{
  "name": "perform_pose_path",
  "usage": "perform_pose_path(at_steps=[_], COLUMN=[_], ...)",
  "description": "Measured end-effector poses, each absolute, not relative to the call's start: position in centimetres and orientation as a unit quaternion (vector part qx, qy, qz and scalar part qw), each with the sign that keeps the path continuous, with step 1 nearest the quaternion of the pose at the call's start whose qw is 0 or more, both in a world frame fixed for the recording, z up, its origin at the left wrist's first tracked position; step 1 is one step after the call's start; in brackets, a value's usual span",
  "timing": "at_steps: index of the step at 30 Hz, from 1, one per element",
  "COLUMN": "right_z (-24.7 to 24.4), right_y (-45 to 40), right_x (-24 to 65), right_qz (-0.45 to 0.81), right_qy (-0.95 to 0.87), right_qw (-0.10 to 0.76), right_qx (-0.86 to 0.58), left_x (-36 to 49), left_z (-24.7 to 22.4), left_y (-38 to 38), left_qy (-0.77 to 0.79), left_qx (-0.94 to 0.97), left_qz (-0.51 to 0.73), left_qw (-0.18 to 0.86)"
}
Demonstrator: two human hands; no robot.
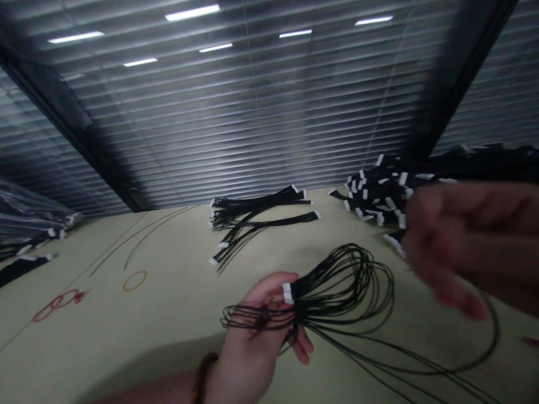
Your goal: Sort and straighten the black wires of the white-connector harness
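Observation:
My left hand (261, 331) is closed around a looped bundle of thin black cables (337, 292). A white connector (288, 293) on the bundle shows at the fingers, and several loops hang back over the palm. From the bundle, long loose cables trail to the lower right. One black cable (496, 331) curves up to my right hand (458, 247), which is raised at the right and blurred. Its fingers are pinched together at that cable, though the exact contact is hidden.
Flat black cables with white connectors (269, 216) lie at the table's back. A larger pile (379, 196) is at the right. On the left are a plastic-wrapped bundle (33, 216), a yellow ring (135, 280) and a red band (59, 304). Window blinds (261, 112) stand behind.

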State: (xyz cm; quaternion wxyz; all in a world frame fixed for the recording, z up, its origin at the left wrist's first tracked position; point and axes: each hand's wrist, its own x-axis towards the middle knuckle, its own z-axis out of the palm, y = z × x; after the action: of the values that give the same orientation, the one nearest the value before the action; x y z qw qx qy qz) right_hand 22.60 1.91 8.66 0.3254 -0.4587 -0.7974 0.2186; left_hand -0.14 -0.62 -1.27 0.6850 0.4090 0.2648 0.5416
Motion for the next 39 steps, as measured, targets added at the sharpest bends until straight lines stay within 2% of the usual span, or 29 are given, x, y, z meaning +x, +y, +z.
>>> perform_pose_path(at_steps=[2,7,13,21,31,36,39], right_z=[7.5,4.6,4.2,4.0,3.9,3.4,3.9], right_y=[0.5,-1.4,-1.3,-1.2,-1.6,-1.6,-1.2], right_x=[20.5,18.5,19.2,18.7,18.4,17.7,18.1], right_qz=[0.257,0.089,0.077,0.067,0.059,0.026,-0.018], right_qy=[-0.823,-0.861,-0.868,-0.876,-0.874,-0.876,-0.885], right_qw=[0.29,0.304,0.291,0.279,0.283,0.299,0.281], right_qx=[-0.415,-0.398,-0.395,-0.386,-0.391,-0.378,-0.37], left_x=[-0.3,-0.5,-0.3,-0.2,-0.6,-0.4,-0.1], left_z=[-1.6,-2.0,-2.6,-2.0,-2.6,-1.9,-1.0], left_y=[-0.7,-0.8,-0.3,-0.7,-1.2,-1.5,-1.2], left_qy=[0.235,0.178,0.113,0.151,0.197,0.264,0.286], left_qx=[0.419,0.427,0.435,0.451,0.446,0.449,0.437], left_qz=[0.544,0.54,0.55,0.573,0.512,0.472,0.49], left_qw=[0.688,0.703,0.704,0.668,0.707,0.711,0.697])
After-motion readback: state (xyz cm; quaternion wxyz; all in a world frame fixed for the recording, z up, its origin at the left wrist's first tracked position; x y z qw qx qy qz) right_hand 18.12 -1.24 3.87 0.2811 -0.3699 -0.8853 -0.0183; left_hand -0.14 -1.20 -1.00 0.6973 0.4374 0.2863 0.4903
